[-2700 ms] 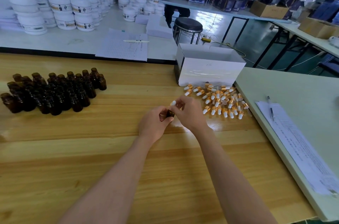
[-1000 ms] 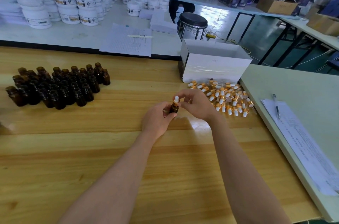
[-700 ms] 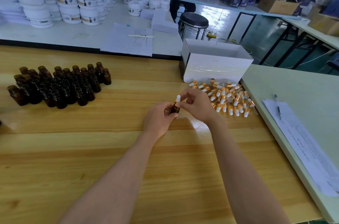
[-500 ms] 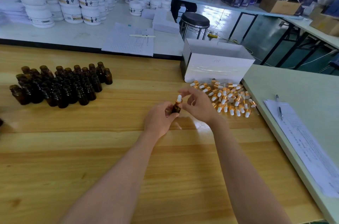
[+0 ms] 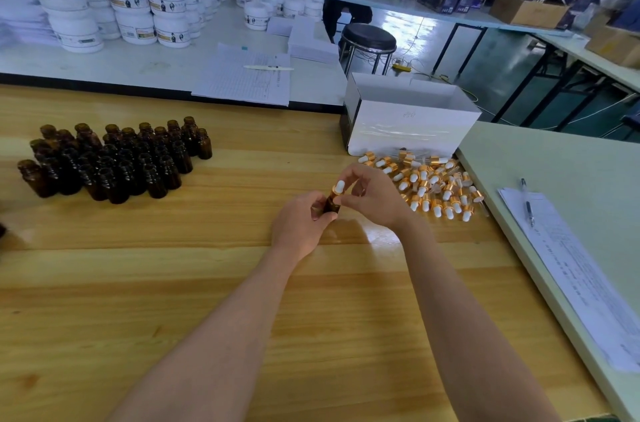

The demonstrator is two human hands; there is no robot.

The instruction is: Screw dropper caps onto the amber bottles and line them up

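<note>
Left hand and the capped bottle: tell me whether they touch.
Touching. In the head view the left hand curls its fingers round the capped bottle.

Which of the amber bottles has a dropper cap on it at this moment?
Only the bottle held in the left hand: it wears a gold-and-white cap, which the right hand pinches. The grouped bottles at far left all stand uncapped.
</note>
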